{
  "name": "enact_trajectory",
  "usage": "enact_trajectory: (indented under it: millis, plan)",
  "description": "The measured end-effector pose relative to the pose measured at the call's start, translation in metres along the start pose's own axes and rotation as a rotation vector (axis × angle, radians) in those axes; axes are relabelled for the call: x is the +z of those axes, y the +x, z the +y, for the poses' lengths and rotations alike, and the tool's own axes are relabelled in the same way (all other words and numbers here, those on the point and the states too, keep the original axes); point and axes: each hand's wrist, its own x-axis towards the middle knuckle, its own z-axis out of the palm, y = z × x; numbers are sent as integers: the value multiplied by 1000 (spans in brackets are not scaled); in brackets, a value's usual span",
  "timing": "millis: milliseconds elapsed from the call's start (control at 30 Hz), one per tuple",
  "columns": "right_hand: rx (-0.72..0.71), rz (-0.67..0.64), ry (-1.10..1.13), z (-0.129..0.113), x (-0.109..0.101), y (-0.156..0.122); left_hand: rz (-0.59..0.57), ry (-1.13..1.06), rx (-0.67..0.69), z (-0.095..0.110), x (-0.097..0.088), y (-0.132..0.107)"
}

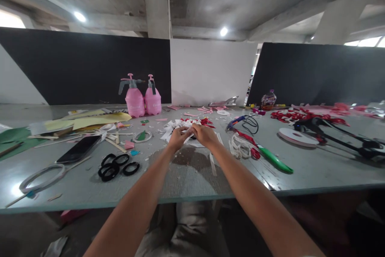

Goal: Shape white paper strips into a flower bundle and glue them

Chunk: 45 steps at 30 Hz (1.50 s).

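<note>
Near the middle of the table, my left hand (179, 136) and my right hand (204, 134) meet with their fingertips close together. Both sets of fingers are pinched on a piece of white ribbon, mostly hidden behind them. A loose heap of white ribbon pieces (169, 128) spreads just beyond and to the left of my fingers. Red ribbon pieces (207, 122) lie right behind my right hand. Something small and dark shows beneath the fingers, too covered to name.
To the left are black rings (108, 171), a phone (78, 149) and yellow sheets (96, 121). Two pink spray bottles (134, 102) stand behind. On the right lie a glue gun (235, 122), white cord (240, 146), green-handled tool (275, 160), ribbon spool (297, 137) and black stand (333, 132).
</note>
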Motion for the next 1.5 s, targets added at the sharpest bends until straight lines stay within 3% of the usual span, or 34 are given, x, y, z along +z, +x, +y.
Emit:
enact_trajectory:
  millis: [200,333,500,633,867,1500]
  plan:
    - [15,17,-6,1,5,1,1,97,4,-2,-3,3]
    - [14,135,104,6,10,2,15,130,-16,-3,-2,4]
    - [-87,221,229,10,20,6,80,183,26,-6,-3,5]
    - [-80,159,233,6,20,7,74,228,62,-9,-3,6]
    - [55,18,106,-4,16,6,26,306,113,-18,0,7]
    - [49,6,203,-2,19,7,-23,278,157,-26,0,8]
